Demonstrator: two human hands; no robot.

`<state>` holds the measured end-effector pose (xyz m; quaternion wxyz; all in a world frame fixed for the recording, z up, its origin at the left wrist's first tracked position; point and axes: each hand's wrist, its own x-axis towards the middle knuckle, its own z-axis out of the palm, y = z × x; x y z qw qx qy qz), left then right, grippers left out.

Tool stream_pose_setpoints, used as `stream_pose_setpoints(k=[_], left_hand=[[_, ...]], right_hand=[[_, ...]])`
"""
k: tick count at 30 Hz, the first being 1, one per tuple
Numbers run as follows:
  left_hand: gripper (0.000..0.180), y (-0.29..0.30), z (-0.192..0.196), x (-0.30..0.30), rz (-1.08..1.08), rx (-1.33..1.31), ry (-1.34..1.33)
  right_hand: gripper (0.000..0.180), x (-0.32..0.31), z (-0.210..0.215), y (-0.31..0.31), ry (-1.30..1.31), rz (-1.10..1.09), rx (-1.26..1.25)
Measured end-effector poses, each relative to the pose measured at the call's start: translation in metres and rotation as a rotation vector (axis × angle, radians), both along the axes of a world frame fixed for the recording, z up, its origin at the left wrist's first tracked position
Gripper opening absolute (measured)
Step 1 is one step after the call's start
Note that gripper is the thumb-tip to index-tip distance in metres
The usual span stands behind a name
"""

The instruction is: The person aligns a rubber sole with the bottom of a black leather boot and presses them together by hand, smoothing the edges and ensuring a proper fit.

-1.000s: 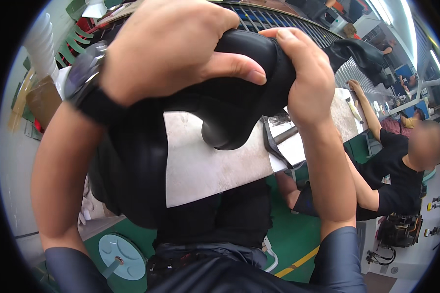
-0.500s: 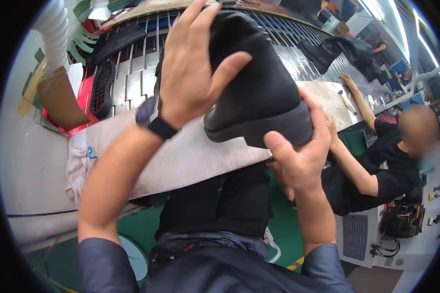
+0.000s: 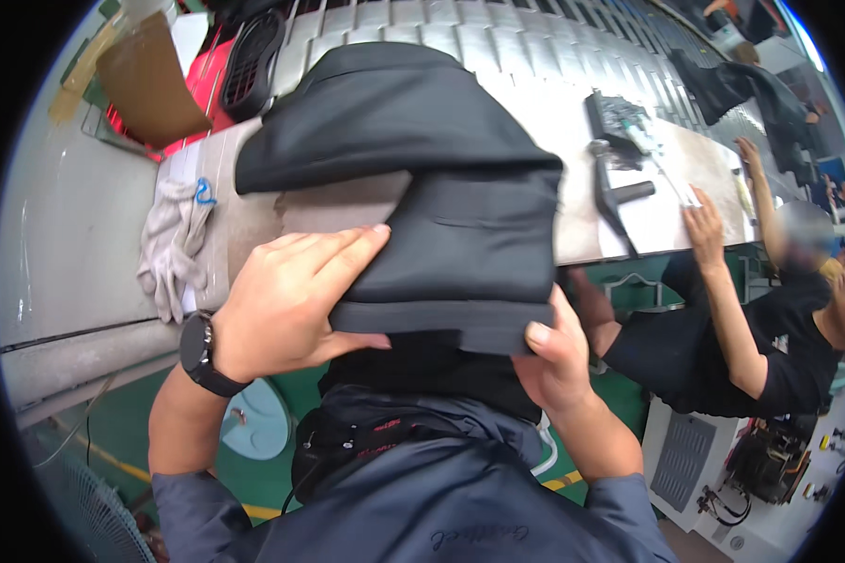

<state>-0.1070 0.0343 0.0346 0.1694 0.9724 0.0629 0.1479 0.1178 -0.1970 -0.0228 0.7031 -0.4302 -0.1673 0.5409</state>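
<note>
A black leather boot [image 3: 479,239] is in both my hands at the front of the bench, its dark sole edge turned toward me. Its long, soft shaft [image 3: 376,122] folds away to the left across the worktop. My left hand [image 3: 286,300] clasps one end of the foot, fingers flat on the upper and thumb under the sole edge. At the other end, my right hand [image 3: 559,361] grips the sole, thumb pressed on its edge and fingers mostly hidden underneath.
White gloves [image 3: 174,244] lie at the bench's left, with a black sole [image 3: 253,61] beyond. A black T-shaped tool [image 3: 637,193] rests to the right, near a co-worker's hand [image 3: 704,225]. Another black boot [image 3: 760,98] lies on the metal slatted conveyor [image 3: 526,47].
The boot has come down from a raised position and turned, its shaft now folded over the bench. My left hand has moved from beside the shaft to the foot. My right hand keeps its hold.
</note>
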Motion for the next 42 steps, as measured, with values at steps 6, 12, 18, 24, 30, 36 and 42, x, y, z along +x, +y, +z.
stream_pose_setpoints(k=[6, 12, 18, 24, 30, 36, 42], left_hand=[[0.108, -0.006, 0.0, 0.022, -0.038, 0.022, 0.06], [0.108, -0.017, -0.002, 0.032, -0.013, 0.095, 0.113], [0.106, -0.023, 0.0, 0.04, 0.018, 0.11, 0.17], [0.104, -0.023, 0.0, 0.039, 0.027, 0.116, 0.156], [0.066, -0.011, -0.052, -0.018, 0.379, -0.365, -0.559], [0.06, -0.034, -0.08, -0.022, 0.802, -1.215, -0.809], [0.073, -0.014, -0.056, 0.006, 0.433, -1.561, -0.979]], right_hand=[[0.085, -0.008, -0.037, -0.026, 0.026, -0.009, -0.18], [0.093, -0.009, -0.053, -0.025, 0.075, -0.02, -0.097], [0.098, -0.007, -0.048, -0.019, 0.096, -0.033, -0.109], [0.097, -0.005, -0.06, -0.025, 0.09, -0.003, -0.094], [0.091, 0.036, -0.057, 0.001, 0.176, 0.18, -0.118], [0.097, 0.0, -0.036, -0.011, 0.039, 0.032, -0.037], [0.09, -0.012, -0.073, -0.066, -0.95, 0.246, 0.042]])
